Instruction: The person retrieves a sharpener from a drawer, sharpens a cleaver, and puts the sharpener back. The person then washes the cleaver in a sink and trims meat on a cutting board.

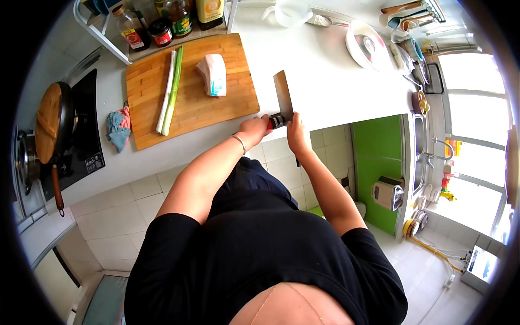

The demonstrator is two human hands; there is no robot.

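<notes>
Currently, a cleaver (283, 93) is gripped by the closed right hand (298, 134) and a red-and-black tool (277, 120) by the closed left hand (253, 130), along the white surface (319, 81)'s edge; a board (146, 92) is laid near the stove (89, 130).

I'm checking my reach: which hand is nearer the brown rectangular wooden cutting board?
Left: your left hand is beside the near right corner of the cutting board; your right hand is farther right.
</notes>
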